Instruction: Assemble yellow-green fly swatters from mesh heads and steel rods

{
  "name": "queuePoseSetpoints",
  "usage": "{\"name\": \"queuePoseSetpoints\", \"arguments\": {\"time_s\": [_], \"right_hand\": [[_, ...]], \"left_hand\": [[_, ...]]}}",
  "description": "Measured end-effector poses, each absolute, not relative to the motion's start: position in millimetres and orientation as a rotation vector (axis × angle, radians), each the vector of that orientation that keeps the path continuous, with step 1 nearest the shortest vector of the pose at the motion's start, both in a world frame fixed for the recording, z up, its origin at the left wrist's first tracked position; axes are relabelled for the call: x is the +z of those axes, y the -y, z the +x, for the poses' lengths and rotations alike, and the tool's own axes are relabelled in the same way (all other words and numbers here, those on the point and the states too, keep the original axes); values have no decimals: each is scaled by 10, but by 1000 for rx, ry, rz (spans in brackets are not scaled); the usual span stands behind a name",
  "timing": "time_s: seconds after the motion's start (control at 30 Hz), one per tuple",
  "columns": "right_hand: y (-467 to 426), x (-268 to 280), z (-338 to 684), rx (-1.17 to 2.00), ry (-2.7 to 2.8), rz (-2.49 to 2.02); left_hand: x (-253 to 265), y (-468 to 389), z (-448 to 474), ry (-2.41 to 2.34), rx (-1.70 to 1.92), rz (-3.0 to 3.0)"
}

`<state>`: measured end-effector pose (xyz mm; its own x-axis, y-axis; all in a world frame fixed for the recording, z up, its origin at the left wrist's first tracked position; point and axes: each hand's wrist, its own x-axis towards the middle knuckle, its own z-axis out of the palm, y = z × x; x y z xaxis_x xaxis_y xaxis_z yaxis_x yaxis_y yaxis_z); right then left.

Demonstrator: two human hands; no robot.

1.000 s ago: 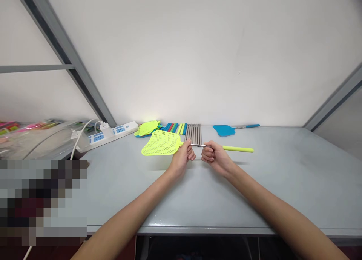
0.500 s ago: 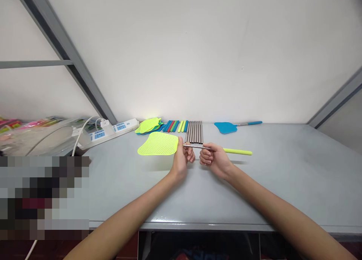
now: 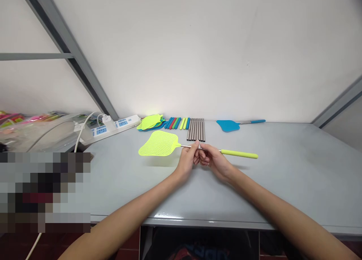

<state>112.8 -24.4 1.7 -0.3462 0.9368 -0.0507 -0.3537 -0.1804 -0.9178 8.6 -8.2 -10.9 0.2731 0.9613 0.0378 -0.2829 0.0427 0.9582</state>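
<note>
Through the head camera, my only view, I have both of the person's bare hands in front of me over a light grey tabletop. Between them they hold a yellow-green fly swatter with a flat perforated paddle, a thin silvery metal shaft and a smooth round handle. It is raised above the tabletop, lying crosswise near the middle of my picture — paddle to the left, handle to the right, with a faint shadow below.

The left hand has its fingers curled in close around the shaft, the thumb pointing along towards the right hand. That one also grips the shaft, fingers folded narrow, just short of the handle. The hands meet so closely that I cannot tell exactly where their fingertips touch.

Behind them, I see a row of slim grey metal tubes lying side by side. Left of these lie short rounded rods in blue, red, green and yellow, then a pile of yellow-green and blue paddles. A white power strip with blue sockets sits farther left — and off to the right, near the wall, lies a blue swatter with a metal shaft.
</note>
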Motion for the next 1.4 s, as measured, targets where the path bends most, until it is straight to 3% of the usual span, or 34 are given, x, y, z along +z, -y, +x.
{"name": "queuePoseSetpoints", "arguments": {"time_s": [1.4], "right_hand": [[181, -87, 1147, 1779, 1008, -772]], "left_hand": [[-111, 37, 10, -736, 956, 1104]]}}
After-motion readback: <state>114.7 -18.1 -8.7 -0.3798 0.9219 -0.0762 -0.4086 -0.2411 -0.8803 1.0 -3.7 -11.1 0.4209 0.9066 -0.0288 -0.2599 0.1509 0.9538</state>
